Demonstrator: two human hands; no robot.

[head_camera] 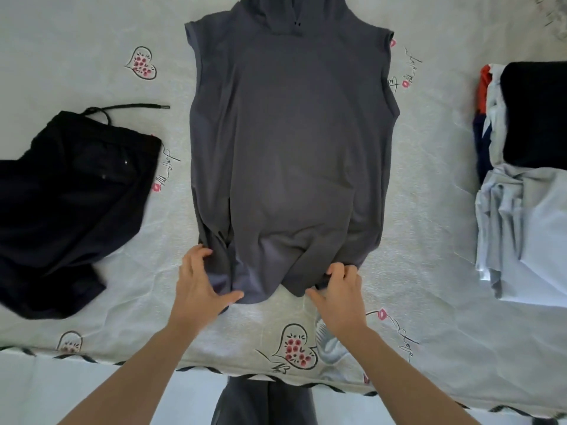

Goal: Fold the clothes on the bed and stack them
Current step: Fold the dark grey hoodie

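Clothes are seen spread over a pale bedsheet [92, 41] printed with hearts and script. From the head camera, a dark grey sleeveless hooded top [291, 133] is laid flat in the middle of the bed, hood away from the person, its hem bunched at the near edge. The hem's left corner is gripped by the left hand [199, 283], fingers curled round the cloth, and the right corner is pinched by the right hand [340, 289]. Black drawstring shorts [67, 204] are left crumpled to the left. A stack of folded garments [527, 167], black on top of pale grey, is set at the right edge.
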